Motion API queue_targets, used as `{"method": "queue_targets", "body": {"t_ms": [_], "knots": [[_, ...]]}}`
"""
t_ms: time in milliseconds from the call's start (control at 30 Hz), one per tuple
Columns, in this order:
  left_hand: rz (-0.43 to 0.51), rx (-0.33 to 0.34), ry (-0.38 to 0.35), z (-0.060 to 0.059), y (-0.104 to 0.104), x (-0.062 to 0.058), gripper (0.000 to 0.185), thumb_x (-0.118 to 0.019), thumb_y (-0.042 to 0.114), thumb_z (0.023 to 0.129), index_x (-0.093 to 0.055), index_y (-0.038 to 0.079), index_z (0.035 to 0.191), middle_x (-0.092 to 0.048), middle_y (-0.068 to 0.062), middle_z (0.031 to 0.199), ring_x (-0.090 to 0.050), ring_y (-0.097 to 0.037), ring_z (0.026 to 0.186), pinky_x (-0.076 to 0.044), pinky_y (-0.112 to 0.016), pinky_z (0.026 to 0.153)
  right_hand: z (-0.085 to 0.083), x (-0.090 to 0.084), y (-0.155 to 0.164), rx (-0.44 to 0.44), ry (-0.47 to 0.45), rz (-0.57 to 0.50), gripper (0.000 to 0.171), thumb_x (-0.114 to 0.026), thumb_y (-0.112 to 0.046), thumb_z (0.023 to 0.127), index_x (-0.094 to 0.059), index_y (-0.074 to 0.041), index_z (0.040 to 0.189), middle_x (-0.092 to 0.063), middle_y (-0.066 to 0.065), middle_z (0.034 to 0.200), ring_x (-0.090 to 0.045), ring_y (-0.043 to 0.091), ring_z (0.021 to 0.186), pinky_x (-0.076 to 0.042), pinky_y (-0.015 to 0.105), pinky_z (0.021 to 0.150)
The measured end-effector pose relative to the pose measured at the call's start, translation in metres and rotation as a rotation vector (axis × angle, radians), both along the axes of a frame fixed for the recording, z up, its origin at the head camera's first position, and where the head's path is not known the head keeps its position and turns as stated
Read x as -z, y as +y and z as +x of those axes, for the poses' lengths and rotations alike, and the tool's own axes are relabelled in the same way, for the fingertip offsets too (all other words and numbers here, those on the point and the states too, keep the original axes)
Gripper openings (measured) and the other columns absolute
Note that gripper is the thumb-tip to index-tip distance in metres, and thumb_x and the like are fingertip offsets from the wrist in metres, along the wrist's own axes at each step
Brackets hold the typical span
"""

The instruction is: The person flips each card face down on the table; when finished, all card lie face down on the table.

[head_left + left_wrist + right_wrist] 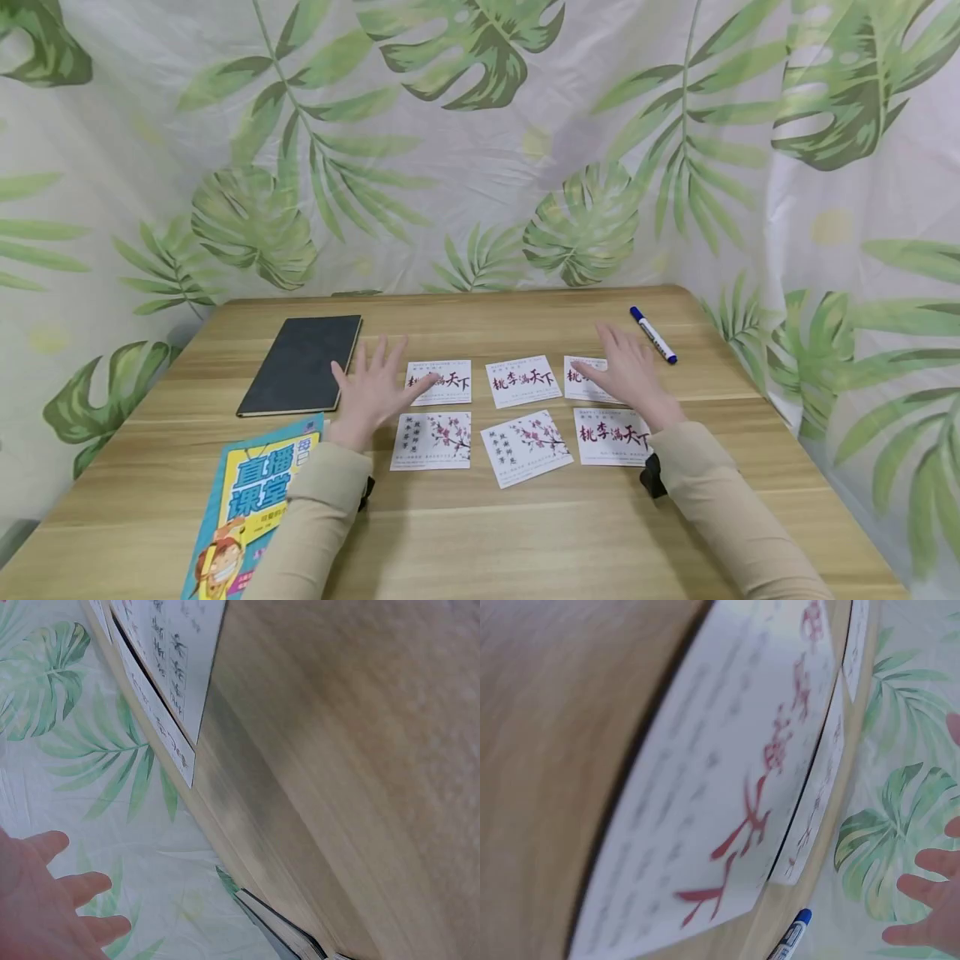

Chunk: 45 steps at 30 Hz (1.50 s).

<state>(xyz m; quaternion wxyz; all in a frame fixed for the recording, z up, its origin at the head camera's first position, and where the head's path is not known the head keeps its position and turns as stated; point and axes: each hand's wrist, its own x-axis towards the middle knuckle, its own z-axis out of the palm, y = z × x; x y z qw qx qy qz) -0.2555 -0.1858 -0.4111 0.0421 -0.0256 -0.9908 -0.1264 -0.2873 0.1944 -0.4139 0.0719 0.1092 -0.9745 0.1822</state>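
Observation:
Several white cards lie on the table in two rows. My left hand (371, 395) has its fingers spread, and its thumb overlaps the back-left card (457, 385) in the head view. Fingers spread as well, my right hand (627, 375) partly covers the back-right card (581, 392). Red lettering marks these two, the back-middle card (524, 382) and the front-right card (609, 446). Pink blossoms decorate the front-left card (432, 454) and the tilted front-middle card (527, 450). Both wrist views show the fingers apart, holding nothing.
A dark notebook (303, 364) lies left of the left hand. Nearer, a colourful book (225, 492) is partly under the left sleeve in view. A blue-capped marker (654, 336) lies beyond the right hand. Leaf-patterned cloth (465, 167) hangs behind the wooden table (480, 550).

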Motion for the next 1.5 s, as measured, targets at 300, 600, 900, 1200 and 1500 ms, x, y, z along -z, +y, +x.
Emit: {"method": "queue_targets", "body": {"t_ms": [300, 600, 900, 1200, 1500], "knots": [[0.134, -0.006, 0.043, -0.002, -0.003, -0.005, 0.091, -0.036, 0.079, 0.08, -0.024, 0.02, 0.149, -0.025, -0.014, 0.154, -0.015, -0.04, 0.142, -0.004, -0.072, 0.106, -0.01, -0.011, -0.017, -0.044, 0.075, -0.147, 0.075, -0.066, -0.034, 0.086, -0.032, 0.005, 0.14, -0.042, 0.031, 0.136, -0.04, 0.046, 0.126, -0.031, 0.057, 0.107], [0.212, 0.002, 0.068, -0.005, -0.002, -0.01, 0.089, -0.039, 0.078, 0.08, -0.031, 0.018, 0.146, -0.036, -0.014, 0.149, -0.032, -0.038, 0.136, -0.016, -0.068, 0.107, -0.027, -0.021, -0.042, -0.095, -0.018, -0.234, 0.062, -0.064, -0.025, 0.088, -0.04, 0.007, 0.136, -0.05, 0.028, 0.131, -0.049, 0.041, 0.119, -0.041, 0.051, 0.101], [0.318, 0.058, 0.042, -0.01, -0.003, -0.015, 0.083, -0.046, 0.066, 0.086, -0.033, 0.009, 0.145, -0.037, -0.019, 0.147, -0.035, -0.04, 0.133, -0.027, -0.06, 0.108, -0.043, -0.019, -0.08, -0.111, -0.107, -0.302, 0.053, -0.063, -0.022, 0.088, -0.047, 0.008, 0.129, -0.058, 0.027, 0.121, -0.06, 0.038, 0.105, -0.05, 0.045, 0.089], [0.442, 0.062, -0.06, -0.021, -0.004, -0.006, 0.075, -0.059, 0.053, 0.086, -0.039, 0.004, 0.14, -0.04, -0.02, 0.144, -0.037, -0.038, 0.133, -0.033, -0.054, 0.107, -0.045, -0.006, -0.12, -0.137, -0.194, -0.329, 0.051, -0.067, -0.019, 0.085, -0.051, 0.007, 0.125, -0.063, 0.023, 0.109, -0.06, 0.033, 0.098, -0.052, 0.04, 0.085], [0.502, -0.002, -0.1, -0.033, 0.0, 0.005, 0.068, -0.062, 0.04, 0.088, -0.039, 0.002, 0.139, -0.041, -0.024, 0.142, -0.041, -0.041, 0.129, -0.036, -0.054, 0.104, -0.046, 0.003, -0.156, -0.141, -0.266, -0.361, 0.046, -0.067, -0.02, 0.086, -0.055, 0.007, 0.121, -0.064, 0.02, 0.104, -0.062, 0.028, 0.09, -0.053, 0.033, 0.077]]}}
